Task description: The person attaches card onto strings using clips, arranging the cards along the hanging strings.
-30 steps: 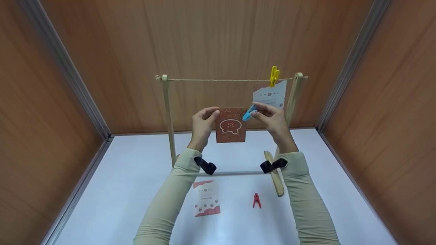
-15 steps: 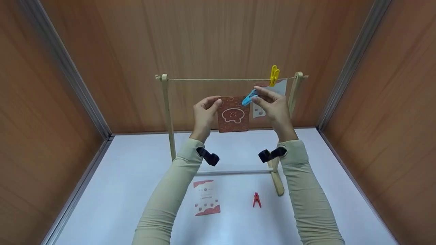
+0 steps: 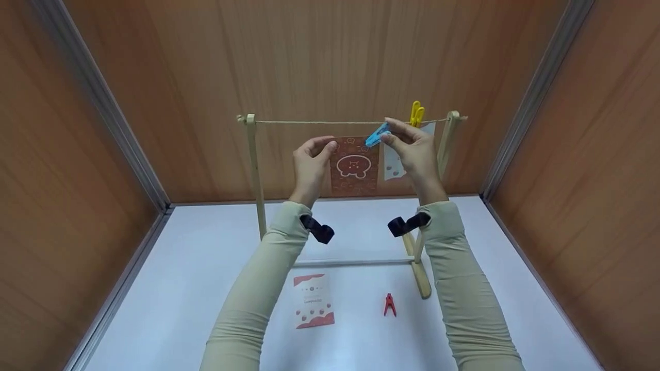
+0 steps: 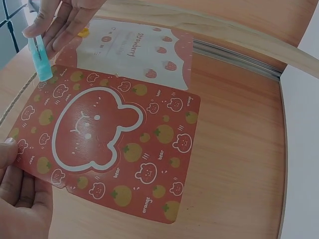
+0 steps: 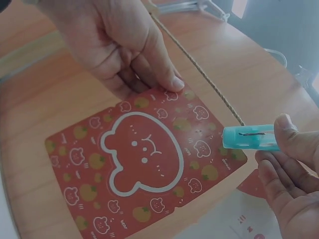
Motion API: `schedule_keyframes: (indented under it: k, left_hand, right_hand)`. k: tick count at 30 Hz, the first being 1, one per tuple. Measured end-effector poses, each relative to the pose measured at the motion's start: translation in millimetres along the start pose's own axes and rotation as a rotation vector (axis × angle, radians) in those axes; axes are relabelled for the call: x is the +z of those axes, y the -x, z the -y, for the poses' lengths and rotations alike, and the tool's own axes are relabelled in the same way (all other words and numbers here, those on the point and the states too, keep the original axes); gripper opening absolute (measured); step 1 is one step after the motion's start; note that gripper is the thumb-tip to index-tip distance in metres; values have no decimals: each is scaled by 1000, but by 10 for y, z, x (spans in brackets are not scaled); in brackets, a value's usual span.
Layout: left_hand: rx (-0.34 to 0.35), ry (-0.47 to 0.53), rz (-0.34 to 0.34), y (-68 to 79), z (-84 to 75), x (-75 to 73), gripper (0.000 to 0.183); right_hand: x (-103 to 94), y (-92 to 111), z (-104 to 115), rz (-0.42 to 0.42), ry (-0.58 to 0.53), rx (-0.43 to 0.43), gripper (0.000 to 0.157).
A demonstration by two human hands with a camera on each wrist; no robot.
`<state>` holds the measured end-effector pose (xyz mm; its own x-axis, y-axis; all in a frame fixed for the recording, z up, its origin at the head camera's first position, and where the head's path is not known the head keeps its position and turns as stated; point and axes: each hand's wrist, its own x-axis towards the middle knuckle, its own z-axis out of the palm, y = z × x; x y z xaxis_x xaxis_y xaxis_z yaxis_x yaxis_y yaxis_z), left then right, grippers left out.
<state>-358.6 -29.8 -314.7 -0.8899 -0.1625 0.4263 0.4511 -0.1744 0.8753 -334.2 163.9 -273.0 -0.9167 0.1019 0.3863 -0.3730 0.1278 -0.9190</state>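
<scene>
My left hand (image 3: 312, 167) pinches the upper left corner of a red card (image 3: 353, 167) printed with a white-outlined bear. The card hangs upright just below the string (image 3: 309, 122) of a wooden rack. In my right hand (image 3: 416, 149), thumb and fingers pinch a blue clothespin (image 3: 378, 135) by its handles. Its nose overlaps the card's upper right corner, as the right wrist view shows with the clothespin (image 5: 250, 137) there. Behind my right hand a white strawberry card (image 4: 134, 50) hangs from the string under a yellow clothespin (image 3: 417, 113).
A pink and white card (image 3: 313, 301) and a red clothespin (image 3: 390, 305) lie on the white table (image 3: 206, 288) in front of the rack. Wooden posts (image 3: 256, 175) hold the string at both ends. A wood-grain panel (image 3: 330, 56) stands behind.
Both hands have risen toward the string, carrying the red card and the blue clothespin up with them. The cards and red clothespin on the table and string stay in place.
</scene>
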Motion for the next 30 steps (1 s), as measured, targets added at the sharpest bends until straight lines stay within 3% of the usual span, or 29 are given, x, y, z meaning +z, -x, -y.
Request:
schedule_keyframes:
  k: [5, 16, 30]
  left_hand:
    - [-1, -30, 4, -36, -30, 24, 18]
    - [22, -37, 33, -62, -66, 55, 19]
    - [0, -66, 14, -109, -107, 67, 22]
  right_hand:
    - [1, -35, 54, -31, 51, -24, 39]
    - [61, -75, 114, -72, 39, -108, 31]
    - [103, -126, 225, -132, -1, -205, 25]
